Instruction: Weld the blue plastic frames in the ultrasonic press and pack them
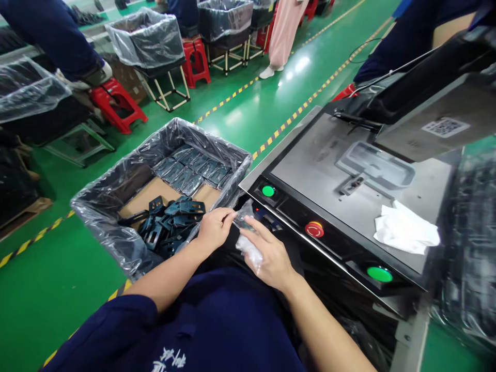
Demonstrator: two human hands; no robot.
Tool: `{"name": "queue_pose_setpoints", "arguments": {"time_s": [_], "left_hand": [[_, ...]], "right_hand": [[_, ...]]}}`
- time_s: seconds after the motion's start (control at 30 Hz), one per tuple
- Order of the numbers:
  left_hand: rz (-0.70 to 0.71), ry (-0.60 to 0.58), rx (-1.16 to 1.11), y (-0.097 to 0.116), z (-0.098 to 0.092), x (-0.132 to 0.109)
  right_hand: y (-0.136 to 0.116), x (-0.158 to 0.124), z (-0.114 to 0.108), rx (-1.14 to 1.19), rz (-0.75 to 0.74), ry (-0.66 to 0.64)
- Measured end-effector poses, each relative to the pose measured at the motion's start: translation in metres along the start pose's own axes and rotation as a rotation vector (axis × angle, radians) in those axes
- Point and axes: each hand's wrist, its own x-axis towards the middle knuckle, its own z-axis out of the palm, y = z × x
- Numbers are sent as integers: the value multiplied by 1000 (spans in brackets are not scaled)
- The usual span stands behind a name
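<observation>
My left hand (215, 227) pinches the edge of a clear plastic bag (245, 211) in front of my body. Fingers of my right hand (271, 254) are closed on the same bag, and a crumpled whitish wad of plastic (250, 250) shows under its palm. Whether anything is inside the bag I cannot tell. Just beyond my left hand stands a bin (116, 248) lined with clear plastic. Loose dark plastic parts (170, 219) lie heaped in it, and rows of bagged dark parts (191, 168) lie on cardboard at its far side.
To my right is a machine with a metal bed (310, 155), two green buttons (380, 274) and a red stop button (314, 229). A white cloth (406, 227) lies on the bed. Red stools (118, 106), lined bins (145, 39) and seated people are farther off.
</observation>
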Motion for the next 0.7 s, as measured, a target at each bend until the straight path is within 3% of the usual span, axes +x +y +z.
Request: {"name": "queue_pose_setpoints", "arguments": {"time_s": [0.1,0.2,0.33,0.43,0.57,0.7], "left_hand": [[-35,-2,-23,-3,3,-4],[-105,22,-71,-3,7,-9],[-180,46,-199,0,11,-13],[-115,24,-263,3,12,-15],[-46,22,-290,5,13,-21],[-10,-66,-328,6,16,-27]], "right_hand": [[-10,-1,-2,329,114,113],[-18,-1,-1,615,362,75],[-20,1,6,744,529,36],[-17,4,11,896,730,70],[-12,11,14,1229,994,221],[-7,16,16,1329,1073,326]]}}
